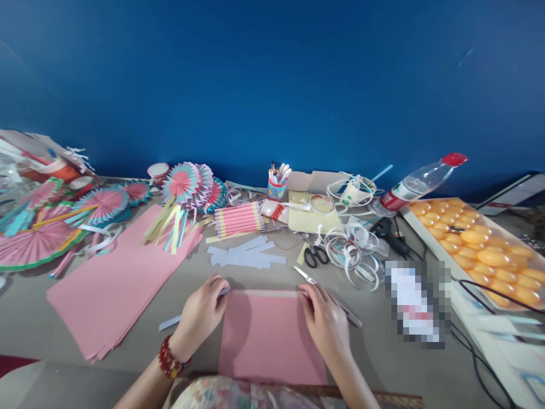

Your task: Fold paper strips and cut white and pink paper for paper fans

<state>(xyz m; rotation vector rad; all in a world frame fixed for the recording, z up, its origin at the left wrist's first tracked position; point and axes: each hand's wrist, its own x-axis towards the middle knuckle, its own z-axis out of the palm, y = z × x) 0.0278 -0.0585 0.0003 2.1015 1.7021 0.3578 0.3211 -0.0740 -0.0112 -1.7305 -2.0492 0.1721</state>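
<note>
In front of me lies a sheet of pink paper [268,341] with a pale band [266,293] along its far edge. My left hand [204,307] is closed at the sheet's far left corner, pinching a narrow pale paper strip [169,323] whose tail shows left of the wrist. At the far right corner, the fingers of my right hand [327,321] are bent and closed on the pink sheet's edge. A craft knife [305,275] lies partly under that hand. Beyond the sheet are loose pale paper strips [247,254] and black-handled scissors [316,255].
Stacked pink sheets [128,284] and pleated paper fans [102,204] fill the left side. A pen cup [277,188] stands by the blue wall. Rightward are curled white strips [353,250], a glue gun [389,237], a tilted bottle [419,184] and a box of orange balls [489,255].
</note>
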